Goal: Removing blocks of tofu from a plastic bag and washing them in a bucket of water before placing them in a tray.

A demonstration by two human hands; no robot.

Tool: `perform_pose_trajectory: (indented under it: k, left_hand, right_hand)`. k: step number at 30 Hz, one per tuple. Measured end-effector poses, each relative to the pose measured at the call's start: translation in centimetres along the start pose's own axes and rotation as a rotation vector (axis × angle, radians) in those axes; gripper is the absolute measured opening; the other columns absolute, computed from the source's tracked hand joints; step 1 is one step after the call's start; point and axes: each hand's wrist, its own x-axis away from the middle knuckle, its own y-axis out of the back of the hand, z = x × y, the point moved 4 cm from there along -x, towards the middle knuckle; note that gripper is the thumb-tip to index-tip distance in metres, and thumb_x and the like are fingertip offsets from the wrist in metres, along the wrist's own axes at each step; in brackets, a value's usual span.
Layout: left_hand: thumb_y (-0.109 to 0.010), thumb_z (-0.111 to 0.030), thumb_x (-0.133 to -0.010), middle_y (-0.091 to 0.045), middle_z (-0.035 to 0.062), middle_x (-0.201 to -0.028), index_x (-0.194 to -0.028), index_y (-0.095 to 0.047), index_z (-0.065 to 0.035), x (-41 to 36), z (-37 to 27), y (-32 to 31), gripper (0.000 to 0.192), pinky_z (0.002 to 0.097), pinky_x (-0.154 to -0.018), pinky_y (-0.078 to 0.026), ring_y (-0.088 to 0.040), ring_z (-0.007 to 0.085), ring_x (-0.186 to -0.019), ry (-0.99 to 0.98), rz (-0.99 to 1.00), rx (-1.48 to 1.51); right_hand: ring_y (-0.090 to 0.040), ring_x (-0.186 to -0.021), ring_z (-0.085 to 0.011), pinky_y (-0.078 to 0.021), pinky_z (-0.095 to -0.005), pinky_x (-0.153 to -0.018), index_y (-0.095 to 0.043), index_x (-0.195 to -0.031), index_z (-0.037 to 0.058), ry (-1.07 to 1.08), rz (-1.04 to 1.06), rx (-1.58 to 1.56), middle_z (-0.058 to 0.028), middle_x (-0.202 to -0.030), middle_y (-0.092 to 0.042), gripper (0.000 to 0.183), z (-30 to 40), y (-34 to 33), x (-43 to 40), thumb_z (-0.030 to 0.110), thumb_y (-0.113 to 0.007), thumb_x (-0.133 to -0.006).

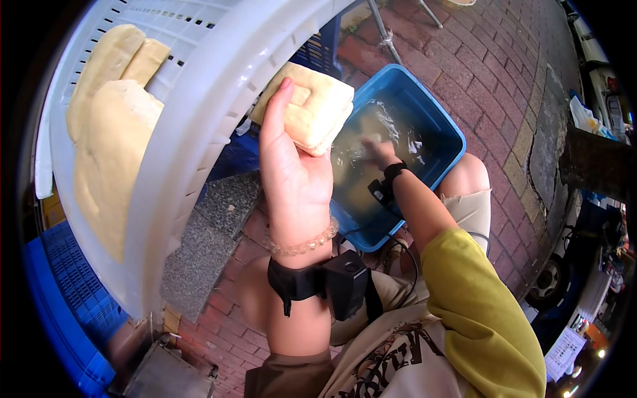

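My left hand grips a pale yellow block that looks like firm tofu, its thumb pressed on the upper face. The block is held up between a white plastic crate and a blue plastic tub. Cloudy water with white glints stands in the tub. My right hand reaches into this water; its fingertips are blurred and partly under the surface, so what they touch is hidden. Inside the crate lie larger pale yellow pieces of the same look.
Left of my legs is a grey granite slab. Blue plastic crates stand beyond the white one at lower left. Red paving bricks cover the ground. A black cable runs by the tub's near edge, and a metal leg rises behind it.
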Motion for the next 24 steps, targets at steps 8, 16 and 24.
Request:
perform_pose_trajectory:
  k: [8,16,24]
  left_hand:
    - [-0.068,-0.022,-0.086,-0.06,0.0051,-0.117,-0.125,-0.054,-0.009,-0.2,0.1,-0.1,0.043,0.0371,-0.089,-0.051,-0.06,0.019,-0.107,0.023,0.021,0.028]
    - [-0.067,-0.019,-0.087,-0.062,0.0071,-0.109,-0.116,-0.056,-0.0046,-0.5,0.5,0.5,0.035,0.0365,-0.083,-0.053,-0.063,0.0218,-0.101,-0.068,0.021,0.112]
    - [-0.068,-0.02,-0.087,-0.063,0.0082,-0.108,-0.117,-0.056,-0.0021,-0.4,-0.2,1.1,0.037,0.0345,-0.082,-0.054,-0.065,0.022,-0.096,-0.125,-0.086,0.132]
  right_hand:
    - [-0.068,-0.096,-0.0318,-0.0539,-0.0379,-0.085,-0.062,-0.116,0.0005,0.213,0.216,0.984,-0.0202,-0.113,-0.066,0.064,1.9,-0.8,0.0,0.026,-0.083,-0.062]
    - [-0.068,-0.086,-0.0299,-0.0527,-0.0374,-0.075,-0.067,-0.105,0.0028,0.822,0.344,0.697,-0.0177,-0.095,-0.069,0.036,14.0,0.5,11.9,0.013,-0.078,-0.073]
    - [-0.066,-0.087,-0.0351,-0.0519,-0.04,-0.077,-0.067,-0.109,0.0087,1.14,-0.008,0.618,-0.0168,-0.097,-0.068,0.033,18.4,3.0,18.6,0.008,-0.072,-0.076]
